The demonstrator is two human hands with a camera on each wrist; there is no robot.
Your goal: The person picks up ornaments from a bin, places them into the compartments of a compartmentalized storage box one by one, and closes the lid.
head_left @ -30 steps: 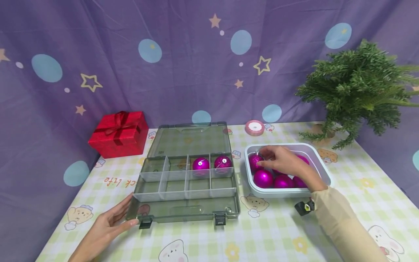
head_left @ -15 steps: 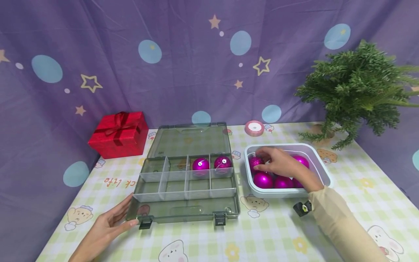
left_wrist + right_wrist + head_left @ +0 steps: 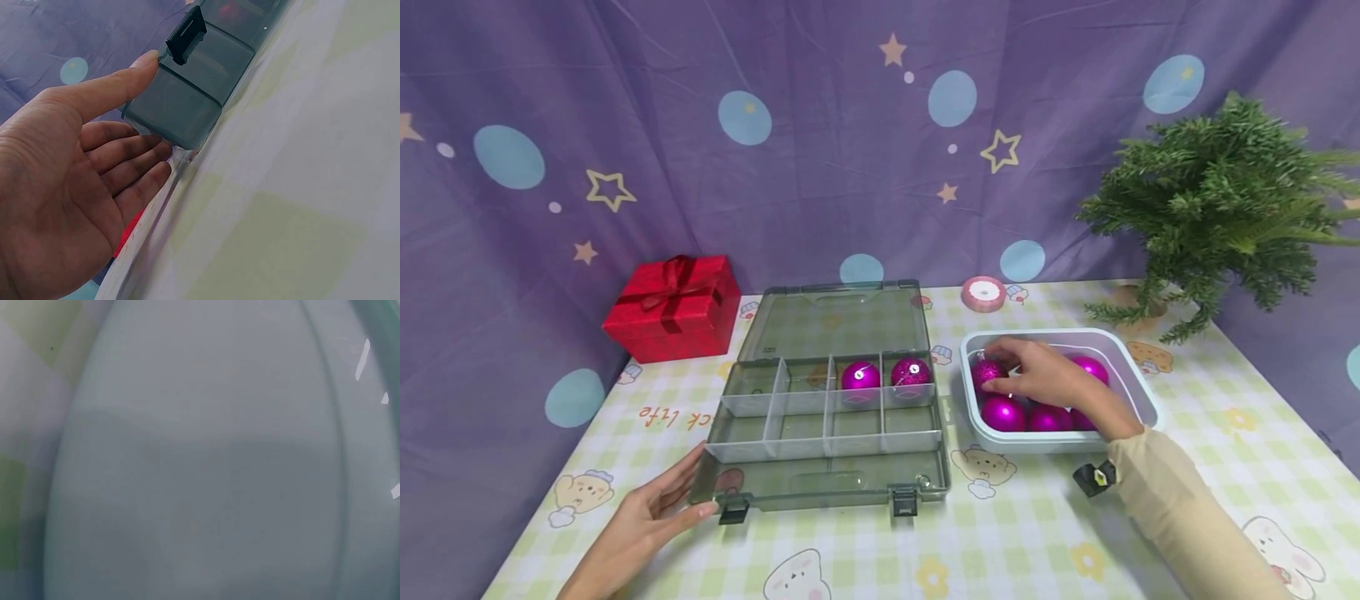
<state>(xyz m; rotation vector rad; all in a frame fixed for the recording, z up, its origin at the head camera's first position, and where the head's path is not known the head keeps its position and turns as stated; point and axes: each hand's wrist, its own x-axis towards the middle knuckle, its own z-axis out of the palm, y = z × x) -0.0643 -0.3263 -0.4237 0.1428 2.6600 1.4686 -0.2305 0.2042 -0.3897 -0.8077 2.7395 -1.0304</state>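
In the head view, my right hand [image 3: 1052,379] reaches into a pale blue plastic bin [image 3: 1138,379]. Its thumb and fingers pinch a glittery magenta Christmas ball [image 3: 988,372] by the left wall. Several shiny magenta balls [image 3: 1002,412] lie around it, partly hidden by the hand. My left hand [image 3: 636,525] touches the front left corner of a grey-green divided organizer box [image 3: 820,483]; thumb at the front and fingers along the side are nearly straight in the left wrist view. Two back compartments hold a shiny ball [image 3: 860,379] and a glittery ball [image 3: 912,375]. The right wrist view shows only the bin's wall [image 3: 206,456].
The organizer's clear lid [image 3: 842,321] lies open toward the back, and its latches [image 3: 905,502] hang at the front. A red gift box [image 3: 673,308] sits at the back left. A pink ribbon roll [image 3: 983,293] lies behind the bin; an artificial fir tree [image 3: 1217,200] stands at right.
Within the bin, my right hand has shifted slightly left and down around the glittery ball, uncovering more of a shiny ball at the back right. My left hand and the organizer have stayed put.
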